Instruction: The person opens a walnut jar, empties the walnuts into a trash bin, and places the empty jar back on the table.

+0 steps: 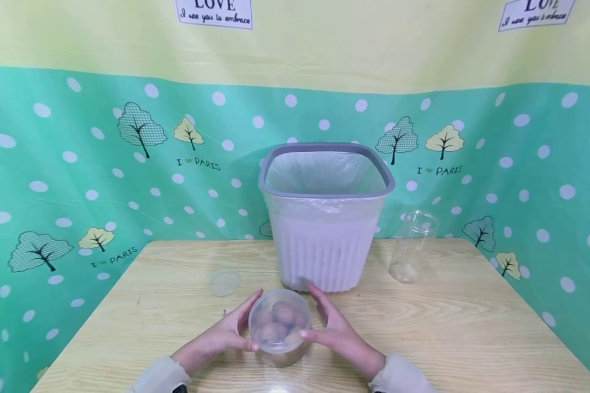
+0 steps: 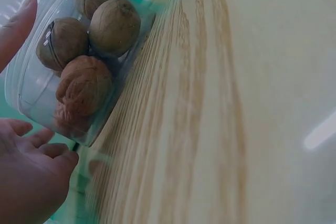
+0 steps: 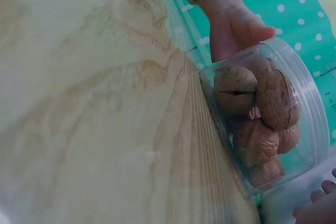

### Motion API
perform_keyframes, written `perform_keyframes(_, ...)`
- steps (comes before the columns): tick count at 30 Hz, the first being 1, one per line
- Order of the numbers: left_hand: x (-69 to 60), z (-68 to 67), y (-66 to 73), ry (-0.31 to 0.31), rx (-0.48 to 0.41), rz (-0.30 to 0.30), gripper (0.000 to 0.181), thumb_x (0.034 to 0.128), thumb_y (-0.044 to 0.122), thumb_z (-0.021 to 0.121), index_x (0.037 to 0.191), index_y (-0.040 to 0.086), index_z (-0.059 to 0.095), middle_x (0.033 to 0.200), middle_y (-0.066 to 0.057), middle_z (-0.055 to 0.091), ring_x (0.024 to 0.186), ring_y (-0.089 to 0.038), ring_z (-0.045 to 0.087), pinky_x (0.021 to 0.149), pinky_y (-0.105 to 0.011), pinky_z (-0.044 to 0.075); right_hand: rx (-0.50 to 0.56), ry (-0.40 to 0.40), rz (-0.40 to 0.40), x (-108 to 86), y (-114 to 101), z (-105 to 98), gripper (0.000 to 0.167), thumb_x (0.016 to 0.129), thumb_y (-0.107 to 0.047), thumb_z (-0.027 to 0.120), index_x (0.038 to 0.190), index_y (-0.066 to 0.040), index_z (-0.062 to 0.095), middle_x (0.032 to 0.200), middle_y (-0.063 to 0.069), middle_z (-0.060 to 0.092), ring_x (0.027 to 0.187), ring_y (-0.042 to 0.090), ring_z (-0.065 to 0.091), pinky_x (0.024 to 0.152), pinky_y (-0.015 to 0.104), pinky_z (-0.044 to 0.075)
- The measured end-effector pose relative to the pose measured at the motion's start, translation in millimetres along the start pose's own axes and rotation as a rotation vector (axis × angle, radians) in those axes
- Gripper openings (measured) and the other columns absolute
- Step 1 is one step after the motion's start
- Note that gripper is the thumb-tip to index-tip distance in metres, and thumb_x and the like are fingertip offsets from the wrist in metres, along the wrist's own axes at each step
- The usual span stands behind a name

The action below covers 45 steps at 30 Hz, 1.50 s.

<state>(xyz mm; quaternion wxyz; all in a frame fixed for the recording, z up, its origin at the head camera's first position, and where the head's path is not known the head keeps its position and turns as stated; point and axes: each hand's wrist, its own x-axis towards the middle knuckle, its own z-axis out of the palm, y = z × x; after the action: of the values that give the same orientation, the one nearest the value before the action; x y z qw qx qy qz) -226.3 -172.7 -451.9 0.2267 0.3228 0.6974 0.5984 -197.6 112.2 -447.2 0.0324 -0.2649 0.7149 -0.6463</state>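
Observation:
A clear round tub [image 1: 281,357] holding several walnuts [image 1: 283,313] stands near the table's front edge. My left hand [image 1: 226,331] grips its left side, thumb at the front of the rim and fingers towards the back. On the other side my right hand [image 1: 336,330] touches the rim with its thumb; its other fingers reach forward, spread away from the wall. The left wrist view has the tub [image 2: 37,87] and walnuts [image 2: 114,27] close up. From the right wrist, the tub [image 3: 310,98] appears with the left hand [image 3: 231,27] against it.
A lined bin [image 1: 324,245] with a grey rim stands behind the tub. To its right is an upright clear jar [image 1: 408,248], and to its left a clear disc [image 1: 224,284] lies flat on the wooden table [image 1: 472,338]. A patterned cloth [image 1: 216,191] hangs around the table.

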Motion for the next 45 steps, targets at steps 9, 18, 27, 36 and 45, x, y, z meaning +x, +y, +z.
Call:
perform_keyframes(9,0.8,1.1,-7.2,-0.057,-0.047,0.039,0.112,0.0762,0.027,0.079,0.15,0.002,-0.001,0.156,-0.023,0.004,0.14,-0.043,0.0,0.115,-0.042,0.012,0.01,-0.029,0.052,4.4,3.6,6.4,0.1,0.075,-0.02,0.078,0.149,0.0,0.014,0.154,0.021,0.016,0.141,0.036,0.014,0.112,0.046,0.014)
perform_keyframes(18,1.4,3.9,-10.3,-0.048,-0.055,0.085,0.111,0.0716,0.011,0.08,0.152,0.008,0.004,0.155,-0.022,0.008,0.14,-0.042,0.006,0.106,-0.011,0.02,0.006,-0.084,0.067,5.4,2.5,12.6,0.104,0.075,-0.028,0.079,0.149,0.0,0.012,0.153,0.021,0.019,0.141,0.037,0.017,0.111,0.056,0.012)
perform_keyframes(27,2.9,5.9,-12.4,0.005,0.082,0.027,0.114,0.0665,0.007,0.083,0.152,0.017,0.009,0.154,-0.015,0.021,0.138,-0.018,0.028,0.106,-0.014,0.023,-0.046,-0.077,0.107,4.7,-0.6,17.6,0.109,0.071,-0.023,0.082,0.15,-0.003,0.011,0.154,0.017,0.021,0.14,0.038,0.02,0.11,0.06,0.014)
perform_keyframes(36,7.3,5.0,-12.0,-0.018,0.071,0.023,0.109,0.068,0.007,0.081,0.152,0.016,0.012,0.152,-0.015,0.025,0.134,-0.014,0.033,0.105,-0.018,0.028,-0.117,-0.045,0.133,5.0,-1.2,22.5,0.118,0.063,-0.021,0.086,0.151,-0.009,0.009,0.154,0.014,0.019,0.14,0.037,0.019,0.109,0.06,0.015)
perform_keyframes(45,5.7,5.8,-10.7,0.006,0.055,0.006,0.109,0.0659,0.005,0.082,0.151,0.011,0.014,0.152,-0.017,0.025,0.138,-0.04,0.022,0.104,-0.014,0.027,-0.152,-0.036,0.112,6.5,-0.4,27.1,0.12,0.061,-0.023,0.087,0.151,-0.005,0.009,0.154,0.017,0.017,0.139,0.038,0.02,0.109,0.059,0.017)
